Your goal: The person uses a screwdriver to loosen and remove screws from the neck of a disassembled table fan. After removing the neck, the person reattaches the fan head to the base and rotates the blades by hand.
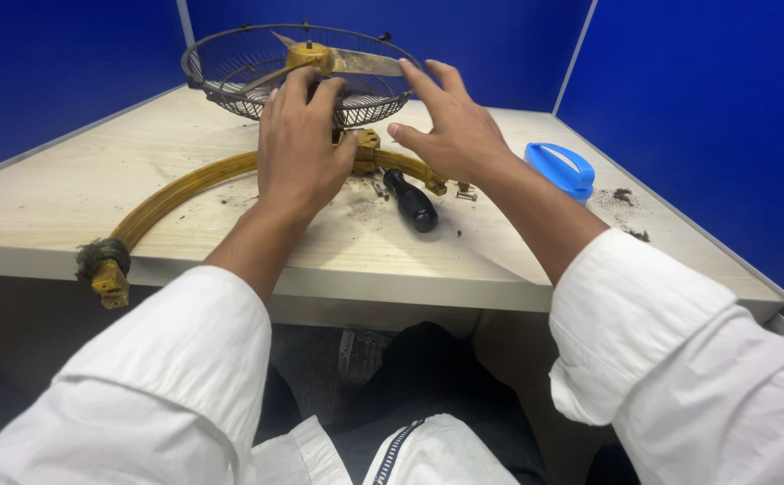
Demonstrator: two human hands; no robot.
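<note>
A dusty fan assembly lies on the wooden table (69, 207): a dark wire grille (230, 72) with a yellow hub (309, 56) and a metal blade (365, 63). My left hand (300, 144) reaches to the grille's front rim, fingertips touching the wires just below the hub. My right hand (450, 126) hovers beside the grille's right rim, fingers spread, holding nothing. A curved yellow ring (176, 193) arcs across the table under both hands, its dirty end (105, 265) hanging over the front edge.
A screwdriver with a black handle (410, 202) lies by the ring under my right wrist, small screws (466, 190) beside it. A blue lid (561, 168) sits at the right. Dirt specks dot the table. Blue partition walls (697, 108) enclose the desk.
</note>
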